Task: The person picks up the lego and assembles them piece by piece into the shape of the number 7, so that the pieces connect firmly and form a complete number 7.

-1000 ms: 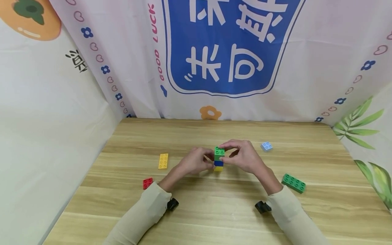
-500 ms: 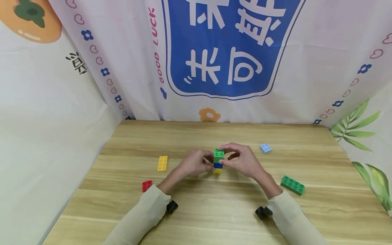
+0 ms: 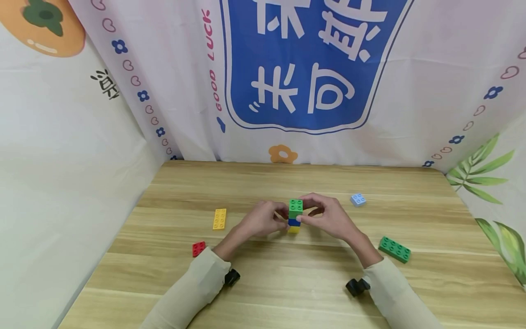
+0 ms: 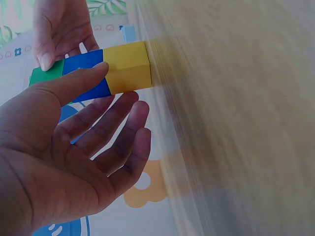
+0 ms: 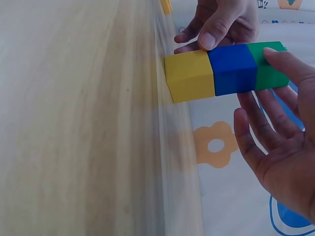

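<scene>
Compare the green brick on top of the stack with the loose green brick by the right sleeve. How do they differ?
The stacked green brick has four studs; the loose green brick is longer, with eight.
The stacked green brick looks lighter; the loose green brick looks darker.
The stacked green brick sits on the blue brick, held by the right hand; the loose green brick lies on the table, unheld.
Both have studs facing up.

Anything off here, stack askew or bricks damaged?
Only the backdrop: its lettering runs sideways. The brick stack, pinched by left hand and right hand, looks straight; loose bricks lie studs-up; no damage visible.
</scene>
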Tool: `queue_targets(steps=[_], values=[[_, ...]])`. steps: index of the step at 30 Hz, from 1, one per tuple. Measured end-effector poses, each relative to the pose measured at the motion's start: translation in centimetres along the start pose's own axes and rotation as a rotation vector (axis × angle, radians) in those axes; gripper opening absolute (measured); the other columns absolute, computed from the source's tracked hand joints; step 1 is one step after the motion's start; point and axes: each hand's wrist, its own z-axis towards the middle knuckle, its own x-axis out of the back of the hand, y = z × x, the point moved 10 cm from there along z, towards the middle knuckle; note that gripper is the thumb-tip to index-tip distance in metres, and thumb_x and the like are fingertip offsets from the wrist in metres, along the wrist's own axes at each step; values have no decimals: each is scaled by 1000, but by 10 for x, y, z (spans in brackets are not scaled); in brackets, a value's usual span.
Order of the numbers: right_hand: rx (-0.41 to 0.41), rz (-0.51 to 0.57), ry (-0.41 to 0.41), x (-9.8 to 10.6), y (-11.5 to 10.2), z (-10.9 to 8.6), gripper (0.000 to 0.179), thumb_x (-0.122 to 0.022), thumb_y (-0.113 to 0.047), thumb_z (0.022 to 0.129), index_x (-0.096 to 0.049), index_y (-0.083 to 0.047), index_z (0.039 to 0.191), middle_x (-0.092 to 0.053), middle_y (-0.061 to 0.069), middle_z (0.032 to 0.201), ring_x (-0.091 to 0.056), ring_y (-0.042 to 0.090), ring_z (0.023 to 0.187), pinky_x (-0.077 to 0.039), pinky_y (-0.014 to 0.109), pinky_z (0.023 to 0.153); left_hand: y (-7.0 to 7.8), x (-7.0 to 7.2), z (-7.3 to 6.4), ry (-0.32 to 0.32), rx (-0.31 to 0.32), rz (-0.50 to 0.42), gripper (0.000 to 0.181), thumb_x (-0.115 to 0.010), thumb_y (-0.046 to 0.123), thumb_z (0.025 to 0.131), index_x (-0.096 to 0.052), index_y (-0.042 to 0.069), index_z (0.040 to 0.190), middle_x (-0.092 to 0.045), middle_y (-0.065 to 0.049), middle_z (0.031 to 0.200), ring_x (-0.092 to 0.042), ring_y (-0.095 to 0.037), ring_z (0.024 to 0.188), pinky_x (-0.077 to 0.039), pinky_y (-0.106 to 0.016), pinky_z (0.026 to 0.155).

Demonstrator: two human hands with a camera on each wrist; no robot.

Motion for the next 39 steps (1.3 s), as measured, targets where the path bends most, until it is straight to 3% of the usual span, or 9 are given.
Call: queue_targets(steps=[6, 17, 24, 27, 31, 39], values=[[-8, -7, -38, -3, 5, -1, 40, -85, -22, 95, -72, -12, 132, -79, 9, 123, -76, 27, 111, -64, 36, 90, 2, 0, 0, 0, -13, -6, 26, -85, 11, 93, -77, 8, 117, -79, -6, 112, -76, -17, 100, -64, -28, 84], [-31, -11, -56, -9, 10, -3, 41, -84, -22, 96, -72, -13, 134, -79, 10, 124, -76, 30, 113, -65, 32, 88, 0, 0, -1, -3, -1, 1, 27, -85, 12, 93, -77, 7, 119, -79, -8, 113, -76, -17, 100, -63, -28, 86], [-31, -23, -57, -11, 9, -4, 40, -84, -24, 96, -72, -14, 133, -79, 8, 122, -76, 31, 112, -64, 31, 87, -2, 3, -6, -66, 39, -72, 36, -82, 15, 96, -73, 7, 130, -76, -10, 124, -75, -21, 108, -63, -36, 94], [-36, -27, -53, -10, 9, -4, 41, -84, -24, 95, -72, -14, 133, -79, 8, 122, -76, 32, 112, -65, 31, 87, -4, 10, -8, -76, 59, -116, 42, -81, 16, 97, -70, 4, 136, -74, -13, 129, -74, -24, 111, -63, -38, 97], [-43, -29, -50, -8, 10, -4, 42, -84, -24, 95, -72, -12, 133, -79, 10, 122, -76, 33, 112, -65, 34, 88, -12, 27, -12, -28, 70, -131, 45, -79, 17, 99, -67, 0, 139, -73, -17, 131, -74, -27, 113, -62, -39, 98], [-61, -38, -55, -10, 13, -4, 43, -84, -26, 96, -72, -11, 133, -79, 11, 122, -76, 35, 115, -65, 37, 90, -46, 56, -35, 87, 129, -118, 59, -78, 32, 100, -61, 0, 147, -72, -19, 135, -72, -31, 119, -61, -45, 100]])
